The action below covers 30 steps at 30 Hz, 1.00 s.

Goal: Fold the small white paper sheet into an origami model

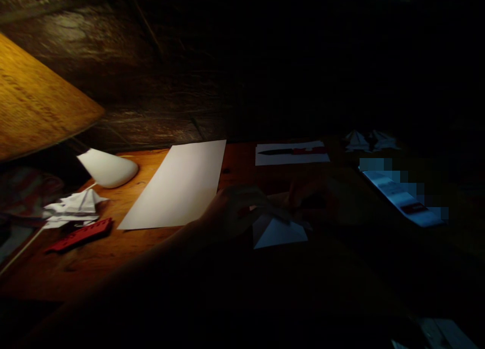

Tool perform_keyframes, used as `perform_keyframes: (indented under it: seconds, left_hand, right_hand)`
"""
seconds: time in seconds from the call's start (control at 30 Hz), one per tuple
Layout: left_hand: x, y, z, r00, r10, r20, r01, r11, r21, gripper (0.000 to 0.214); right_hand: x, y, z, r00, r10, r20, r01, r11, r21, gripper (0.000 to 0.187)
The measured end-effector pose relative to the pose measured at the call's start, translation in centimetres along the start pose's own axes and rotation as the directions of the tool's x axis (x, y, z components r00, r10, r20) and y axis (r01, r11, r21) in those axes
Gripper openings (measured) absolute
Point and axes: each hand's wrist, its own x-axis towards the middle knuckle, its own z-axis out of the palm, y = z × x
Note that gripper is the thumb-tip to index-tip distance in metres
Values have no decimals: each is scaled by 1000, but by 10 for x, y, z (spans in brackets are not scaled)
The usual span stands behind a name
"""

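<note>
In deep shadow at the middle of the table, a folded piece of white paper (280,233) shows a pointed, creased shape. My left hand (242,207) is closed on its upper left part, with the fingers bent over it. My right hand (322,197) is at the paper's far right side, its fingers closed together at the upper edge; the dark hides much of them. A large white sheet (182,187) lies flat just left of my left hand. Beyond both hands, a knife (291,151) with a red handle rests on smaller white sheets (261,159).
A lamp with a yellow shade (41,101) and white base (113,169) stands left. Near it are a crumpled-looking folded paper (78,207) and a red slotted object (81,235). Right are a lit phone (401,195) and two folded papers (358,141). A brick wall rises behind.
</note>
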Motion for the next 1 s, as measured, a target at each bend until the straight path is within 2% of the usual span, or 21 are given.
perform_keyframes:
  seconds: [0.17,0.4,0.77,0.9,1.0]
  left_hand:
    - [0,1,0,1000,-21,13,21,1000,20,12]
    - [1,4,-1,998,-48,40,46,997,59,11]
    - [-2,-2,3,999,28,42,-32,995,94,12]
    - [-1,-2,2,995,68,71,-76,989,126,10]
    - [-2,-4,2,993,109,49,-114,986,125,8]
  right_hand:
    - [2,0,0,1000,-9,-27,6,994,-107,21]
    - [2,1,0,995,6,-95,-21,986,-167,19]
    - [5,-12,-1,988,22,-155,-60,967,-246,19]
    - [6,-10,-2,984,29,-174,-67,973,-220,18]
    - [5,-8,-2,985,26,-168,-61,977,-205,20]
